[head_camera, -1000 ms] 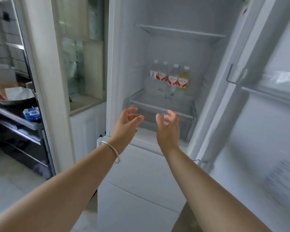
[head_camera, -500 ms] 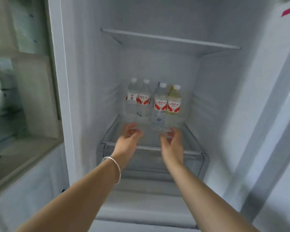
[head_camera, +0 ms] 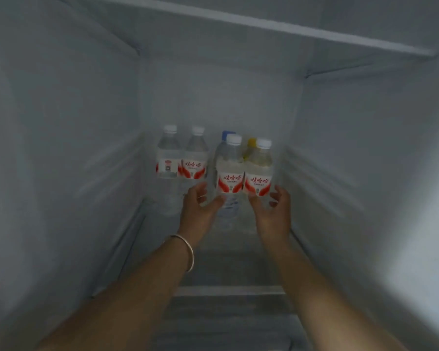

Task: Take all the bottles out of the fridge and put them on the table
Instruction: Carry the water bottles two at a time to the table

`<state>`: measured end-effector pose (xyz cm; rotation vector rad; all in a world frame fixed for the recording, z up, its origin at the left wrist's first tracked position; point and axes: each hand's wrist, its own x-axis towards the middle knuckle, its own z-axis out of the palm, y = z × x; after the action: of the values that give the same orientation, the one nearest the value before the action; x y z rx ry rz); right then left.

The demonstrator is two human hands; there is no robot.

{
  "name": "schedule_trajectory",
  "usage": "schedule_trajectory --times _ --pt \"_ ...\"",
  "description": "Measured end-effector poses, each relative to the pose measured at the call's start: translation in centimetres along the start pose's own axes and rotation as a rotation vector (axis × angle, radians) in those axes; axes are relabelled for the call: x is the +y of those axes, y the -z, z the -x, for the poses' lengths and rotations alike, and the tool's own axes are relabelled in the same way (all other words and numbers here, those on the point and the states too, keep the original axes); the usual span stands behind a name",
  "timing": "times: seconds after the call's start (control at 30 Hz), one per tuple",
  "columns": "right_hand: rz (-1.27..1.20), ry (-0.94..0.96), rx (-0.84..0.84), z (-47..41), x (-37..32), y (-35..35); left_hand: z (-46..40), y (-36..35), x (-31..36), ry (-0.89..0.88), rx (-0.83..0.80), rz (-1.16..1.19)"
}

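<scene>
Several clear water bottles with red and white labels stand at the back of the fridge shelf (head_camera: 226, 264). My left hand (head_camera: 200, 211) wraps around the lower part of the front middle bottle (head_camera: 230, 171), thumb across its front. My right hand (head_camera: 271, 214) is closed around the front right bottle (head_camera: 259, 173), thumb on its left, fingers on its right. Two more white-capped bottles (head_camera: 169, 154) (head_camera: 196, 157) stand untouched to the left. Behind the held pair, a blue cap (head_camera: 224, 134) and a yellow cap (head_camera: 251, 142) peek out; their bodies are mostly hidden.
The fridge walls close in on both sides, the left wall (head_camera: 61, 148) and the right wall (head_camera: 365, 160). A glass shelf (head_camera: 264, 24) runs overhead. The shelf's front edge (head_camera: 228, 291) lies below my forearms. A bangle (head_camera: 188, 252) sits on my left wrist.
I have leaned into the fridge. Both hands went from open in front of the drawer to reaching over the shelf and closing around the two front bottles.
</scene>
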<state>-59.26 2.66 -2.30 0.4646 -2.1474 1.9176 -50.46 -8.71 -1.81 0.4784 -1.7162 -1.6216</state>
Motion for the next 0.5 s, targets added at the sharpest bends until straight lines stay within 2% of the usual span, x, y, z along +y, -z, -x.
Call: schedule_trajectory --times 0.13,0.3,0.5 --pt "-0.099 0.046 -0.070 -3.1 -0.1 -1.2 -3.0 -1.3 -0.1 -0.105 0.051 -0.038" --pt "-0.185 0.013 -0.152 -3.8 1.0 -2.0 -4.7 -2.9 -0.9 -0.128 -0.021 -0.039" --pt "-0.183 0.032 -0.107 -4.3 1.7 -2.4 -5.1 -4.8 -1.0 -0.163 0.014 0.062"
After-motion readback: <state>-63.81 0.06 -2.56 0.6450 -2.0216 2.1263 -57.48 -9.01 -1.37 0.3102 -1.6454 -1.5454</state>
